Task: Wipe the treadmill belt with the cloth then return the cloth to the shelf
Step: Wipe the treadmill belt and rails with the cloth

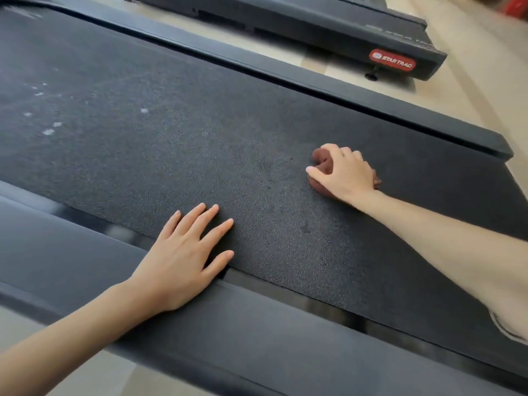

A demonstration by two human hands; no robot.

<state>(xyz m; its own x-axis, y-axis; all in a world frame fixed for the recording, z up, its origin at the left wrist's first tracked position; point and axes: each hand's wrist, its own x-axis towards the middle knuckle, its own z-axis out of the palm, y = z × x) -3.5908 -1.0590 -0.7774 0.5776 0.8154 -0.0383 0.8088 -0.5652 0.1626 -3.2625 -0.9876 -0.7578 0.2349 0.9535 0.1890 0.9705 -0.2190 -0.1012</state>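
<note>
Nearest us, our left hand (183,258) lies flat with fingers straight and spread, its heel on the near side rail (257,332) and its fingertips on the treadmill belt (171,155). Farther out on the belt, our right hand (345,172) curls round the bunched brown cloth (324,161), holding it against the dark surface. Pale specks (48,132) dot the belt at left. Beyond the far side rail (343,84), a second treadmill (314,21) with a red badge (393,60) stands on the pale floor (471,90).

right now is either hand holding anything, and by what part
The right hand grips the bunched brown cloth from above, fingers curled over its top, pressing it on the treadmill belt. The left hand holds nothing; it rests flat at the belt's edge.
</note>
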